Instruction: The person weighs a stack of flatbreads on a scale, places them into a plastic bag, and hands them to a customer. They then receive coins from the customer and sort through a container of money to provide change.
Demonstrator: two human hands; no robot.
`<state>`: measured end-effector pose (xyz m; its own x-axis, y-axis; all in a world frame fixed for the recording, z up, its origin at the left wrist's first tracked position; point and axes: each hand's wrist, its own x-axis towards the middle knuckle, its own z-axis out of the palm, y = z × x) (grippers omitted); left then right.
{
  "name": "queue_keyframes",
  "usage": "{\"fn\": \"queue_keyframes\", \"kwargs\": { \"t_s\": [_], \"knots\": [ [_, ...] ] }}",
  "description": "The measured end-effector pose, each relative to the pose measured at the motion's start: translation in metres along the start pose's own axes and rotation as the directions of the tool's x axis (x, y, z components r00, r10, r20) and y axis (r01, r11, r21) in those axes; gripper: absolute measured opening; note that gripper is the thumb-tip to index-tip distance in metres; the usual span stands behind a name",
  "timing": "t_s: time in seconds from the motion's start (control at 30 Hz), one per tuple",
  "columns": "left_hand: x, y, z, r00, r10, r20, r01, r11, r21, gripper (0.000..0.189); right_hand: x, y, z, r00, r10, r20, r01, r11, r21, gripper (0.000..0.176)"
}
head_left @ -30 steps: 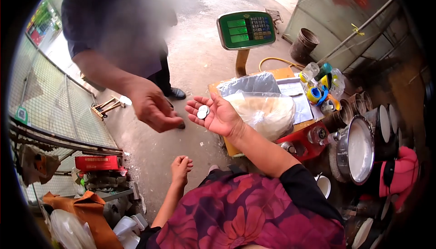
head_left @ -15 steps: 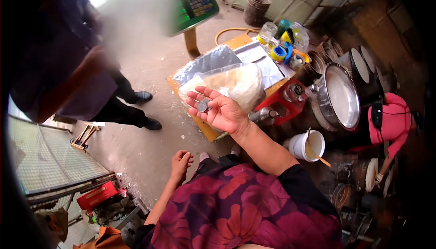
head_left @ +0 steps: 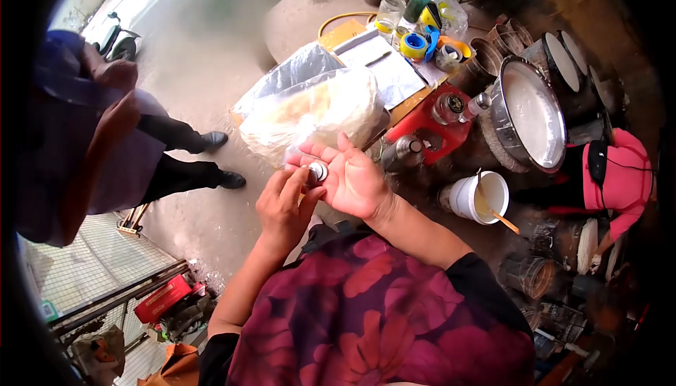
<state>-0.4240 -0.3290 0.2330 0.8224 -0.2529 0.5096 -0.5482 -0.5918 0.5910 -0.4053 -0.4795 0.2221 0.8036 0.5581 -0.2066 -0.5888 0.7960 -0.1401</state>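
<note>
Palm up, my right hand [head_left: 358,183] supports a few silvery coins [head_left: 319,171] near the base of its fingers. My left hand [head_left: 280,209] reaches in from the left, its thumb and fingertips pinched on a coin at the edge of that palm. The fingers partly cover the coins, so their exact number is hidden. Just beyond my hands, a clear plastic bag [head_left: 310,108] with pale, doughy-looking contents lies on the table.
Papers with a pen [head_left: 379,59], tape rolls [head_left: 414,46] and jars share the table. To the right are a red stool [head_left: 422,133], a large metal basin [head_left: 524,115] and a white bucket [head_left: 468,196]. One person [head_left: 91,125] stands left; another in pink [head_left: 620,182] bends at right.
My left hand has risen from my side to the coins in my right palm, and its fingers have closed on one. The view has shifted, and the green-lit scale display is now blurred out.
</note>
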Motion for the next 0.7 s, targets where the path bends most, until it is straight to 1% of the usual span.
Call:
{"fn": "queue_keyframes", "kwargs": {
  "t_s": [0.07, 0.1, 0.2, 0.23, 0.27, 0.3, 0.33, 0.37, 0.4, 0.47, 0.57, 0.67, 0.7],
  "knots": [
    [0.000, 0.008, 0.018, 0.998, -0.046, 0.033, 0.048, 0.997, -0.052, 0.031, -0.012, -0.009, -0.009, 1.000, 0.018, 0.001, -0.018, 0.999, 0.037, 0.060],
    [0.001, 0.013, 0.024, 0.995, -0.078, 0.058, 0.082, 0.994, -0.072, 0.025, -0.019, -0.016, -0.014, 0.999, 0.028, 0.016, -0.029, 0.997, 0.072, 0.055],
    [0.002, 0.023, 0.045, 0.992, -0.127, 0.018, 0.128, 0.977, -0.169, 0.018, -0.034, -0.035, -0.023, 0.999, 0.036, -0.022, -0.035, 0.999, 0.009, 0.050],
    [0.004, 0.027, 0.050, 0.986, -0.162, 0.044, 0.168, 0.958, -0.233, 0.013, -0.038, -0.042, -0.027, 0.997, 0.071, 0.020, -0.072, 0.996, 0.058, 0.047],
    [0.003, 0.031, 0.057, 0.951, -0.300, 0.070, 0.305, 0.889, -0.341, 0.013, -0.042, -0.048, -0.031, 0.996, 0.086, 0.009, -0.086, 0.994, 0.070, 0.046],
    [0.000, 0.034, 0.064, 0.897, -0.429, 0.108, 0.430, 0.788, -0.440, 0.013, -0.046, -0.054, -0.032, 0.995, 0.102, -0.002, -0.101, 0.992, 0.080, 0.046],
    [-0.002, 0.039, 0.070, 0.823, -0.545, 0.157, 0.537, 0.658, -0.528, 0.014, -0.050, -0.059, -0.034, 0.993, 0.120, -0.015, -0.118, 0.989, 0.089, 0.046],
    [-0.001, 0.044, 0.074, 0.741, -0.636, 0.216, 0.601, 0.484, -0.636, 0.017, -0.054, -0.065, -0.035, 0.991, 0.132, -0.014, -0.127, 0.977, 0.169, 0.047],
    [0.004, 0.049, 0.073, 0.677, -0.681, 0.280, 0.633, 0.346, -0.692, 0.017, -0.057, -0.069, -0.037, 0.991, 0.131, -0.018, -0.127, 0.980, 0.151, 0.048],
    [0.007, 0.055, 0.077, 0.590, -0.731, 0.343, 0.625, 0.144, -0.767, 0.015, -0.062, -0.077, -0.041, 0.992, 0.127, -0.023, -0.123, 0.986, 0.111, 0.049],
    [0.003, 0.064, 0.080, 0.541, -0.740, 0.400, 0.608, 0.017, -0.793, 0.014, -0.074, -0.087, -0.043, 0.990, 0.134, -0.040, -0.135, 0.991, -0.013, 0.051],
    [-0.004, 0.067, 0.090, 0.547, -0.749, 0.375, 0.561, -0.004, -0.828, 0.013, -0.084, -0.097, -0.044, 0.988, 0.127, -0.085, -0.136, 0.985, -0.109, 0.047],
    [-0.004, 0.070, 0.093, 0.513, -0.762, 0.395, 0.568, -0.043, -0.822, 0.012, -0.088, -0.100, -0.044, 0.987, 0.120, -0.103, -0.134, 0.981, -0.139, 0.045]
  ]
}}
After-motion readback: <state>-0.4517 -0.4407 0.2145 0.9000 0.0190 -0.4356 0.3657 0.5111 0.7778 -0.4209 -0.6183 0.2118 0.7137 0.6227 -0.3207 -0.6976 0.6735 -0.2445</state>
